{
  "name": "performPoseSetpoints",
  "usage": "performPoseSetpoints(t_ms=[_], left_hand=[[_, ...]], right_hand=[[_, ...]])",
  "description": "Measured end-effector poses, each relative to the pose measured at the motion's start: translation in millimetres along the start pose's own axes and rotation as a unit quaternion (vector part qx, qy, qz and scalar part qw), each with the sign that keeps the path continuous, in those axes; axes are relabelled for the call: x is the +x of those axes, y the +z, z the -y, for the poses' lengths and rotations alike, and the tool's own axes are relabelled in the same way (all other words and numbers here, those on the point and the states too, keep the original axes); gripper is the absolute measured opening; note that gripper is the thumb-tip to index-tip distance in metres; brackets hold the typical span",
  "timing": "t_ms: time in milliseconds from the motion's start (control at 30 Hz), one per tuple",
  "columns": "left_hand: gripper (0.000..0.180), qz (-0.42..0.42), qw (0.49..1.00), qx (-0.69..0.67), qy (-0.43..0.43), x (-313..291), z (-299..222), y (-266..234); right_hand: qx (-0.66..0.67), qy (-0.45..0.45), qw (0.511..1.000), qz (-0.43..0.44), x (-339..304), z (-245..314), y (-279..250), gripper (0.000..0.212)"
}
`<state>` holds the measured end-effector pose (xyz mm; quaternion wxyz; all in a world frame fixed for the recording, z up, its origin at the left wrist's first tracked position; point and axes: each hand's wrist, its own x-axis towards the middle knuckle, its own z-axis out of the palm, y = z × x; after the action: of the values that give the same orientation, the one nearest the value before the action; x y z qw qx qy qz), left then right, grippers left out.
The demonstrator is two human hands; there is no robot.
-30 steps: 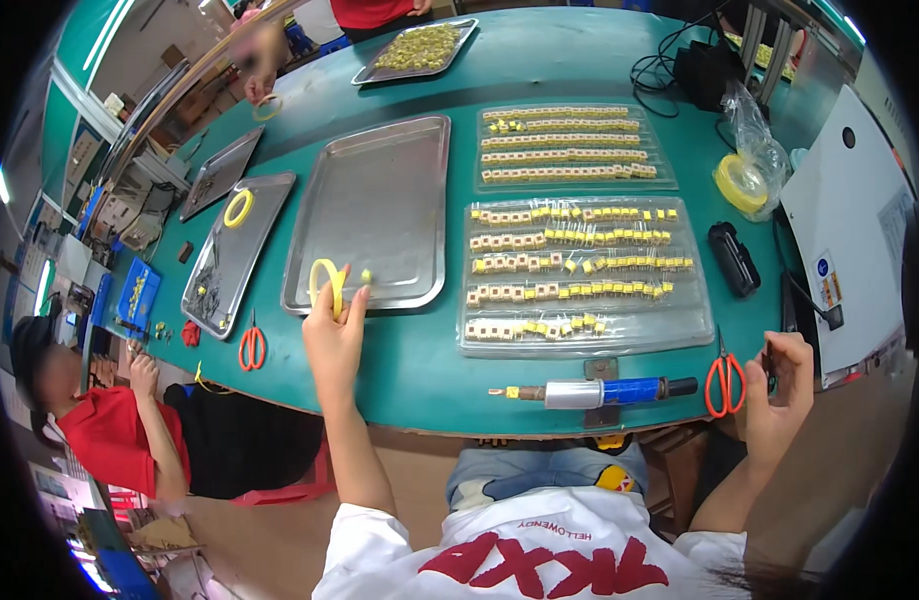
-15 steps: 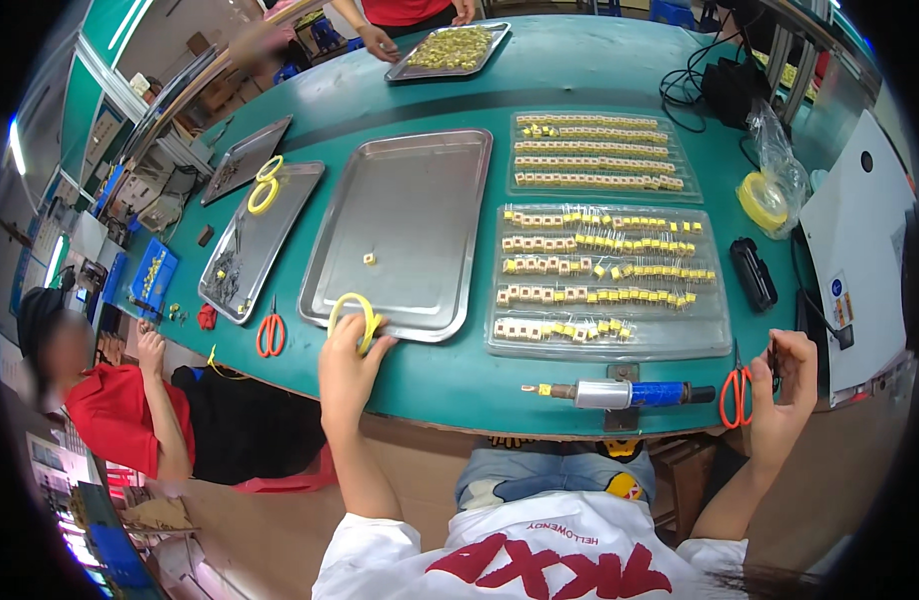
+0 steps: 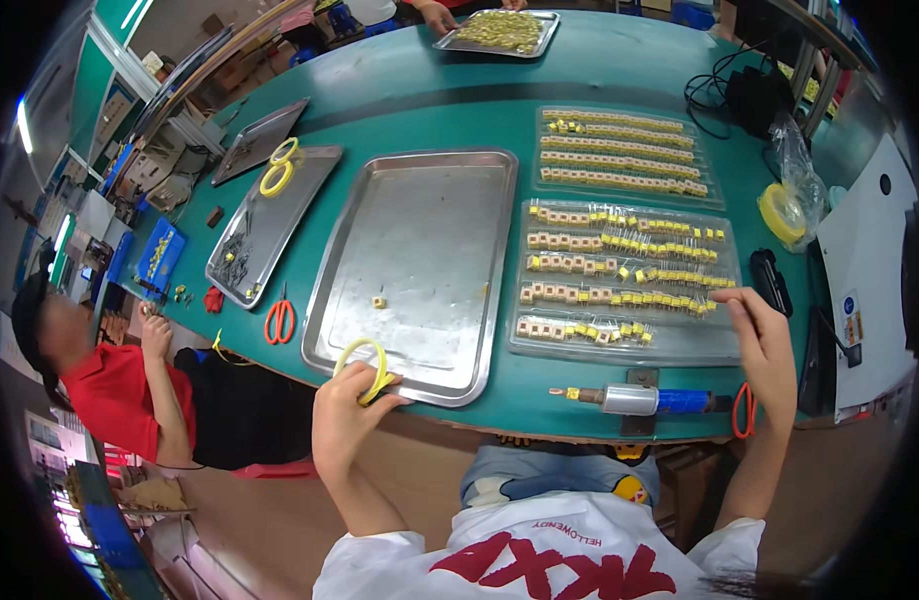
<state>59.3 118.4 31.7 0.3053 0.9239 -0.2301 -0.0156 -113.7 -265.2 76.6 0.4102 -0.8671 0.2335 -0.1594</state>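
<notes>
My left hand [image 3: 348,415] is closed around a yellow tape roll [image 3: 383,366] at the near left corner of the large metal tray [image 3: 430,392]. A single small yellow-and-pale block component [image 3: 380,302] lies in that tray. My right hand [image 3: 765,345] reaches over the right edge of the nearer clear plastic tray [image 3: 590,350]. Its fingers are stretched out beside the right end of a row of yellow components [image 3: 670,299], and I see nothing held in them. Orange-handled scissors [image 3: 746,410] lie partly hidden by my right wrist.
A blue-and-silver cylindrical tool [image 3: 660,401] sits at the table's front edge. Behind is another filled plastic tray [image 3: 625,158]. Left stand orange scissors [image 3: 280,320] and a narrow metal tray [image 3: 295,215] with tape rolls. A co-worker [image 3: 130,400] sits left; another person's hand [image 3: 440,18] touches a far tray.
The large tray and its component have come nearer to me, with my left hand still on the tape roll. My right hand has moved from beside the scissors up to the plastic tray's edge.
</notes>
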Motion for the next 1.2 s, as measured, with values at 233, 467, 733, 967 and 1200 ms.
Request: performPoseSetpoints(t_ms=[233,467,733,967,1200], left_hand=[[0.043,-0.009,1.000,-0.024,0.013,-12.3,0.2,-6.4],[0.083,-0.205,0.901,-0.366,0.114,-23.3,-7.7,8.3],[0.065,0.010,0.550,-0.778,0.304,-26.5,-47.5,47.6],[0.037,0.251,0.360,-0.840,0.318,-26.5,-68.6,86.3],[0.044,0.246,0.737,-0.624,0.083,-61.2,-100.6,97.0]], right_hand=[[-0.058,-0.081,0.985,0.139,28.6,-7.9,13.1,0.023],[-0.086,-0.142,0.968,0.191,37.2,-23.0,25.2,0.034],[-0.179,-0.123,0.961,0.174,34.2,-13.9,38.5,0.041],[-0.165,-0.144,0.968,0.120,28.8,-28.5,38.4,0.031],[0.039,-0.163,0.985,0.030,-38.0,27.9,3.9,0.018]])
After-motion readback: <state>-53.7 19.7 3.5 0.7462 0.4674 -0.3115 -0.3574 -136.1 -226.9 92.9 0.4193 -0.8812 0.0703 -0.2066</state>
